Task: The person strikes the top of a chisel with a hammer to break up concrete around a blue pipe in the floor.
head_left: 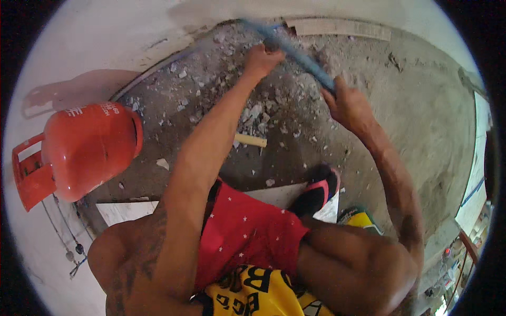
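My right hand is closed round the lower end of a long blue bar, which slants up and left and is smeared by motion. Beside the bar's middle, my left hand is closed, with something dark at its fingers that I cannot make out. Below both hands lies a heap of broken grey rubble on the dusty floor. A pale yellow stick-like piece pokes out from behind my left forearm, its other end hidden.
An orange gas cylinder lies on its side at the left, by the white wall. A pale strip runs along the far wall's foot. My shoe is near a white board. Clutter stands at the lower right.
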### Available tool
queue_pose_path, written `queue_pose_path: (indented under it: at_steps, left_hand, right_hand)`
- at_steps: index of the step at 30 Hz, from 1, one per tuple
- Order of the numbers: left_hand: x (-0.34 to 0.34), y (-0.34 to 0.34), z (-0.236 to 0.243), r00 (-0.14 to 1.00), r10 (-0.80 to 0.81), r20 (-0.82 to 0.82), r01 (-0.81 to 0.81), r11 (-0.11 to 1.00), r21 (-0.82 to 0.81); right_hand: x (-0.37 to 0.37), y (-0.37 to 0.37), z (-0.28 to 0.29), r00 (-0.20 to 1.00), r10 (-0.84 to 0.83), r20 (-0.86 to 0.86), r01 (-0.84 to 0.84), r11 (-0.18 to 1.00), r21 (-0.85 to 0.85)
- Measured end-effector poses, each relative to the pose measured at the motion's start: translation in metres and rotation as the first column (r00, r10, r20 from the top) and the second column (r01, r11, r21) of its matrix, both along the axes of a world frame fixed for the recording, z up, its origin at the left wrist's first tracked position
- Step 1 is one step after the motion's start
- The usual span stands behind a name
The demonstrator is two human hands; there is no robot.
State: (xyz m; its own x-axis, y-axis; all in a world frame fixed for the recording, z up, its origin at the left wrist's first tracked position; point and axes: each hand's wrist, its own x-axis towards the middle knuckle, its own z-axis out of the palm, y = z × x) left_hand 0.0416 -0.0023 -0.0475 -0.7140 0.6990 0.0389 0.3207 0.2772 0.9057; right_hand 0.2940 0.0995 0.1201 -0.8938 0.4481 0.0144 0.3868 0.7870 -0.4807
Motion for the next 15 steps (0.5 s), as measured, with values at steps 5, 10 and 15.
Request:
queue_pose_path:
  at_steps: [5, 10, 15]
  left_hand:
    - [0.012, -0.012, 0.005, 0.995, -0.003, 0.098, 0.01, 0.998, -0.068]
    - [0.019, -0.014, 0.033, 0.999, -0.037, -0.018, 0.037, 0.999, -0.013]
    - [0.009, -0.023, 0.034, 0.996, -0.023, 0.091, 0.035, 0.991, -0.126]
  right_hand:
    - [-0.004, -0.022, 0.023, 0.998, -0.062, 0.018, 0.064, 0.99, -0.129]
    - [-0.001, -0.004, 0.006, 0.998, 0.025, 0.058, -0.025, 1.0, -0.003]
    - [-0.019, -0.023, 0.043, 0.998, -0.054, -0.013, 0.052, 0.986, -0.158]
